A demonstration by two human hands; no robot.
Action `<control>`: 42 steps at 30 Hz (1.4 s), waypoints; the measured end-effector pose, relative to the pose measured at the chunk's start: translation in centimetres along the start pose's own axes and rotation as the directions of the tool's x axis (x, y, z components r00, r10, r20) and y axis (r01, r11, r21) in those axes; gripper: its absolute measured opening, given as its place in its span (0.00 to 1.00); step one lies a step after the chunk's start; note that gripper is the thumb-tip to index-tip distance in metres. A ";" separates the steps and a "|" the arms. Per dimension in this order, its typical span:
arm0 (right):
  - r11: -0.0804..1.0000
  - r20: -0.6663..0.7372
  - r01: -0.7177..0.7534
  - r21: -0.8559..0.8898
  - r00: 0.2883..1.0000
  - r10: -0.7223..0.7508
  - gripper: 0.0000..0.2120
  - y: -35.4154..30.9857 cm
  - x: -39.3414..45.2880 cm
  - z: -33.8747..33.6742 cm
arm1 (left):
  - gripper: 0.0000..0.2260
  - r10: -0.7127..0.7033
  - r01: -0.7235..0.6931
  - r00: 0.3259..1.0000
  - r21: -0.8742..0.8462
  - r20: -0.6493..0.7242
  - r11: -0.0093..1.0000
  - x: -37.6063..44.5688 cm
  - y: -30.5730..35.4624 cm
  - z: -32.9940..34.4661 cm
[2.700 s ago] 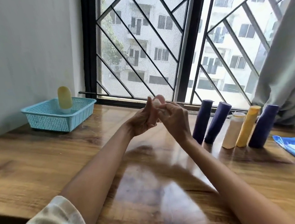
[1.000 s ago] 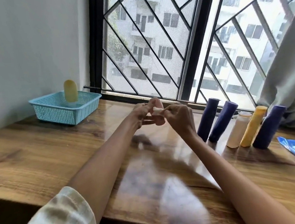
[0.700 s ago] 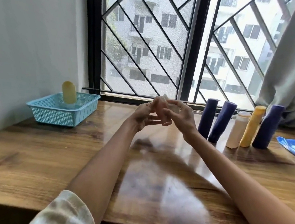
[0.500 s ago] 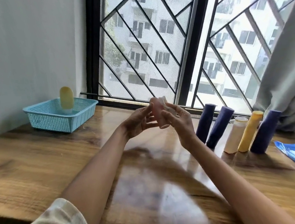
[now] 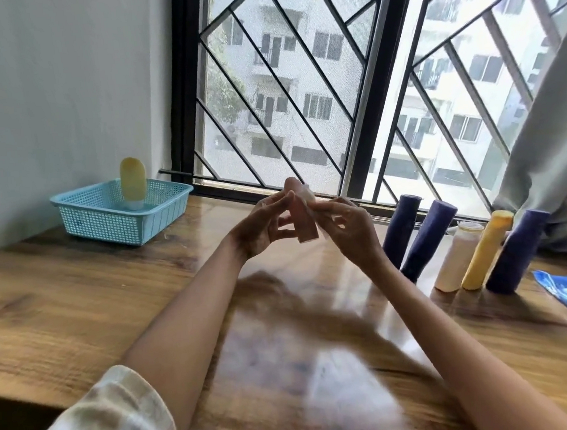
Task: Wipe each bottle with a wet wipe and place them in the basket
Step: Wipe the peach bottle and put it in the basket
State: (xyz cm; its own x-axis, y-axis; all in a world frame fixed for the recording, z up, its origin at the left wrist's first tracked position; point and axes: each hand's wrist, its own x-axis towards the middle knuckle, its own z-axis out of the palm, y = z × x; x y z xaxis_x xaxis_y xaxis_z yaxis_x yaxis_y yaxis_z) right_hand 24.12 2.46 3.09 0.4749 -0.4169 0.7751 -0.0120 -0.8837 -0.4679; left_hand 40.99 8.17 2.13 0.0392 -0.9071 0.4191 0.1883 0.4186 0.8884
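Head view: both forearms reach out over the worktop [image 5: 80, 319], hands raised mid-air. The left hand [image 5: 263, 228] pinches a pink bottle [image 5: 300, 213] upright; the right hand [image 5: 350, 224] pinches a wipe [image 5: 307, 194] against it (wipe mostly hidden). The basket [image 5: 119, 221] at far left holds one yellow bottle [image 5: 133, 182].

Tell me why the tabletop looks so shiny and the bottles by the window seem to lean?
Head view: daylight from the window glares off the glossy table, smearing it near the forearms. The wide lens bends the edges, so the row of bottles tilts. The pink bottle between the left hand and right hand is softly blurred.
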 end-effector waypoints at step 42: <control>0.953 -0.053 0.050 -0.300 0.996 -0.069 0.07 -1.6 -1.1 1.4 | 0.28 -0.164 0.159 0.986 0.131 0.028 0.978 -0.4 -0.7 -0.5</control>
State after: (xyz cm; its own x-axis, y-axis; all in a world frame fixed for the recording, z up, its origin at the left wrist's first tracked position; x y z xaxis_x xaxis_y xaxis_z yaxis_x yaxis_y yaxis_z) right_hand 24.89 4.63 2.41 0.4272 -0.3655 0.8270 -0.2516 -0.9266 -0.2796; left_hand 41.33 8.17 1.23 -0.0195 -0.9620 0.2724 0.0617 0.2708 0.9607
